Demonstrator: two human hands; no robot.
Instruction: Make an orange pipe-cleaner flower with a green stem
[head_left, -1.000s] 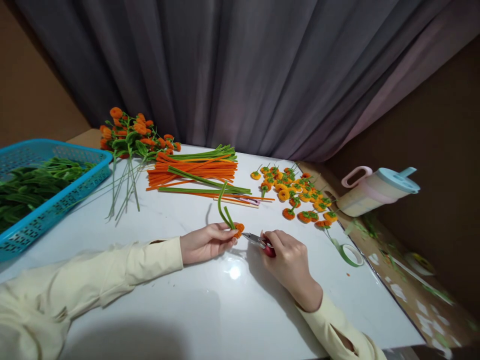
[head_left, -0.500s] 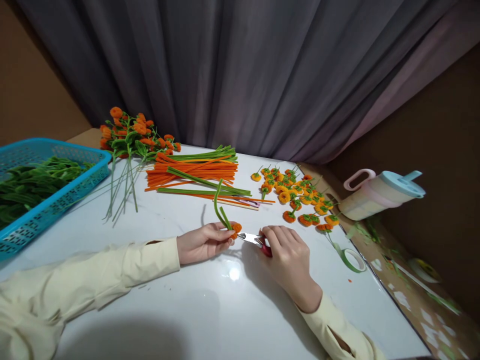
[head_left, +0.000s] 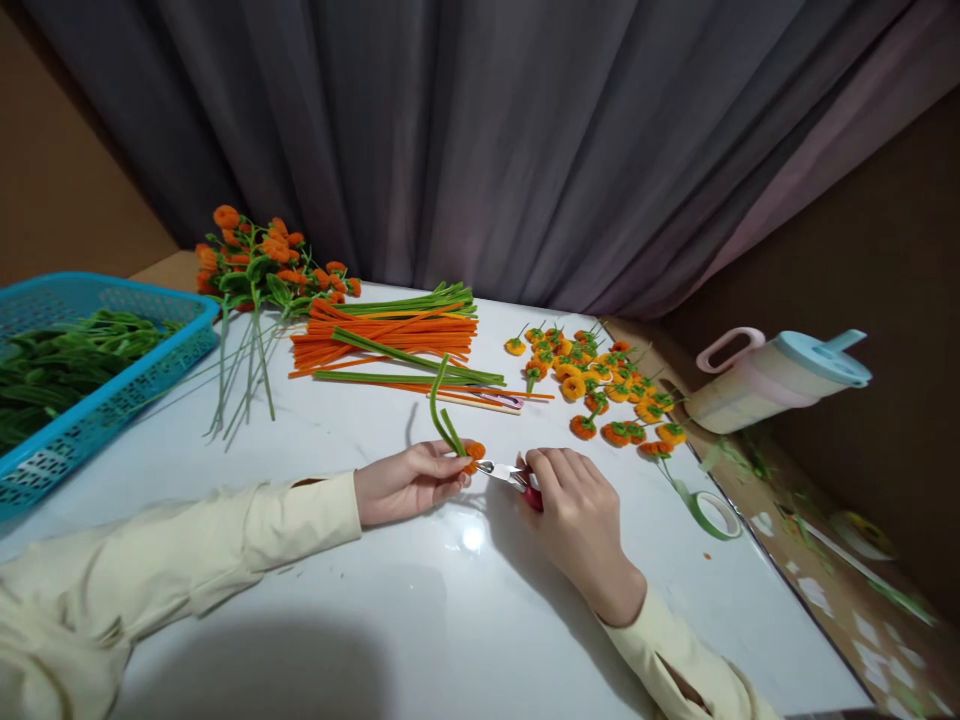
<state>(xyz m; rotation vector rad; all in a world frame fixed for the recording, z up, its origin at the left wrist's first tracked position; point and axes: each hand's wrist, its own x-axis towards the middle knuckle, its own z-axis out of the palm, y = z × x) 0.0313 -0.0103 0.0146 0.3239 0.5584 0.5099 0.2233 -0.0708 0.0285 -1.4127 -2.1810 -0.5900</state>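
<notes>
My left hand (head_left: 409, 482) rests on the white table (head_left: 390, 610) and pinches a small orange pompom flower (head_left: 473, 453) with a bent green pipe-cleaner stem (head_left: 441, 405) rising from it. My right hand (head_left: 571, 505) is closed on red-handled pliers (head_left: 513, 477), whose metal tip touches the orange flower. Both sleeves are cream coloured.
A blue basket (head_left: 112, 400) of green leaves stands at the left. Finished orange flowers on stems (head_left: 259, 275), a pile of orange and green pipe cleaners (head_left: 390, 340), several small orange flower heads (head_left: 592, 385), a green tape roll (head_left: 712, 513) and a pink jug (head_left: 772, 380) lie around.
The pliers' tip has closed in on the orange flower. Both hands stay in nearly the same place; the view has shifted slightly.
</notes>
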